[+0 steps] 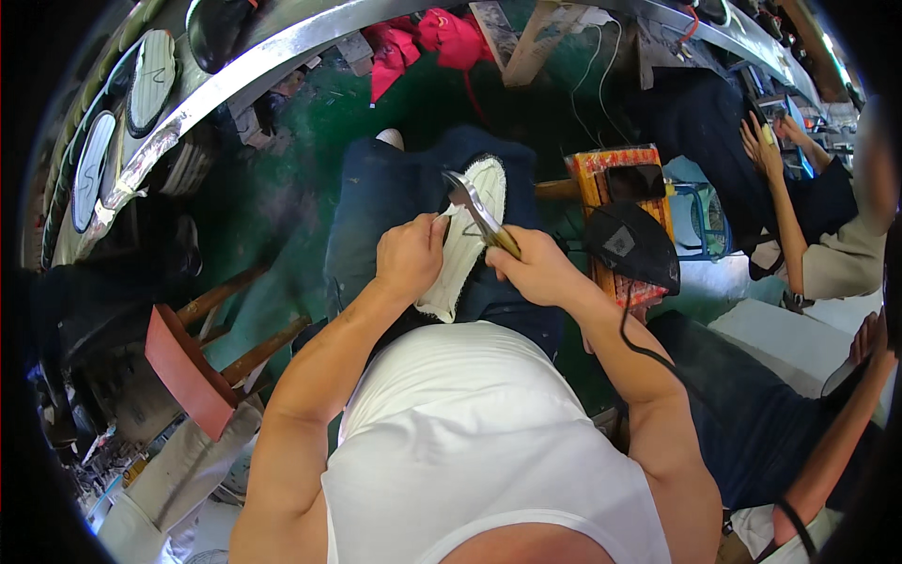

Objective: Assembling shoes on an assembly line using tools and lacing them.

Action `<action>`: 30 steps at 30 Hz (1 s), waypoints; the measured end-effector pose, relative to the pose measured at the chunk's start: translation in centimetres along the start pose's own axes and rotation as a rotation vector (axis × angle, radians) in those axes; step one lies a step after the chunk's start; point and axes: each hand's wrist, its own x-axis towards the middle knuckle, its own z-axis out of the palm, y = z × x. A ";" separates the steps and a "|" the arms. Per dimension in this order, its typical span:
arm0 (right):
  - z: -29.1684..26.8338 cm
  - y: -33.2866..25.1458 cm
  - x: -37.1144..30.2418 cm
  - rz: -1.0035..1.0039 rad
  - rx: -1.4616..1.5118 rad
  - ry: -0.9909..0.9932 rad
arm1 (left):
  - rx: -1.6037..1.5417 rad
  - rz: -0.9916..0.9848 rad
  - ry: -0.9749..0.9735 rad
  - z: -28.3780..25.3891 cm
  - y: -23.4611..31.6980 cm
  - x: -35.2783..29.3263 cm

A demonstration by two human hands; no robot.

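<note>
A shoe (442, 282) lies sole-up across my lap, its pale, ribbed bottom ringed by a dark stitched edge. My right hand (537, 268) is closed round the yellowish handle of a pair of pincers (482, 213). Their curved metal head rests over the middle of the sole. At the shoe's left edge, my left hand (411, 252) has thumb and forefinger pressed together on a small white flap (453, 211), close to the pincers' head. Whether the flap is part of the shoe I cannot tell.
A metal-edged bench (254, 56) curves along the far left, with upturned shoes (152, 80) on it. Left of me stands a reddish stool (191, 371). At my right, a black cap (631, 246) sits on an orange-patterned stool (601, 174). Other people (841, 249) sit further right.
</note>
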 end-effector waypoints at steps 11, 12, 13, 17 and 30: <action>0.2 2.9 -1.6 0.357 1.015 -0.361 | -0.390 0.034 0.074 3.5 -4.1 -2.4; 0.4 2.4 -1.5 0.358 1.016 -0.362 | -0.774 -0.213 -0.084 2.9 -2.8 -2.5; 0.8 1.5 -1.3 0.271 0.587 -0.270 | -1.149 -0.466 -0.247 2.6 -2.2 -2.5; 1.0 1.3 0.9 -0.287 -0.549 0.155 | -0.636 -0.410 -0.408 1.5 -1.7 -1.3; 0.2 1.5 -0.9 0.151 0.243 -0.040 | -0.086 0.091 0.189 3.7 -3.5 -2.3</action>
